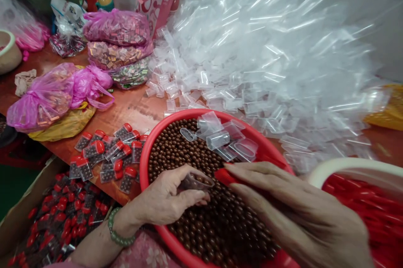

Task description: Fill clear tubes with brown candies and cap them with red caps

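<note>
My left hand (170, 196), with a green bead bracelet at the wrist, is closed around a clear plastic container (197, 180) over the brown balls (201, 234). The container's open end faces right, and some brown shows inside it. To its right, my right hand (292, 205) pinches a red cap (226, 176) between thumb and fingers. Cap and container are apart. The balls fill a red basin (145, 163), where several empty clear containers (218, 139) lie on top near the back.
Clear containers (258, 62) are heaped behind the basin. A white tub (317, 171) of red caps stands right. Red-capped filled containers (94, 149) lie left on the table (132, 106), above a box of more (63, 217). Pink bags (118, 28) sit at the back left.
</note>
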Action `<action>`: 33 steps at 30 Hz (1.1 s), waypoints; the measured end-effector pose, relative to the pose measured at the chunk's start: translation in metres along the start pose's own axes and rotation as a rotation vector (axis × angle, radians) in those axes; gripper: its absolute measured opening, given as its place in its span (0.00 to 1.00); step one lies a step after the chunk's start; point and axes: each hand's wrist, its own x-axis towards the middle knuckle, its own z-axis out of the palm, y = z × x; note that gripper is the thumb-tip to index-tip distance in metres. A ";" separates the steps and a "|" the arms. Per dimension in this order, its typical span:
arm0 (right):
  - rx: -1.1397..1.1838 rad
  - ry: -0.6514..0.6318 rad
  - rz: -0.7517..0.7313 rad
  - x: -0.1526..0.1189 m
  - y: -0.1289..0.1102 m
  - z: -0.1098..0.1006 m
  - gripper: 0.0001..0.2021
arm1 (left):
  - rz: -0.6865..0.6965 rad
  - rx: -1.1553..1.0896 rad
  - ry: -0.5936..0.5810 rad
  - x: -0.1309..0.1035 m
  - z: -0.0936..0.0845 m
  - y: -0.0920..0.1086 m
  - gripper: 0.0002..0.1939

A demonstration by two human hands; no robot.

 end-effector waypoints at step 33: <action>-0.669 0.151 -0.542 0.015 -0.008 0.050 0.15 | 0.087 0.073 0.072 0.000 -0.001 -0.005 0.17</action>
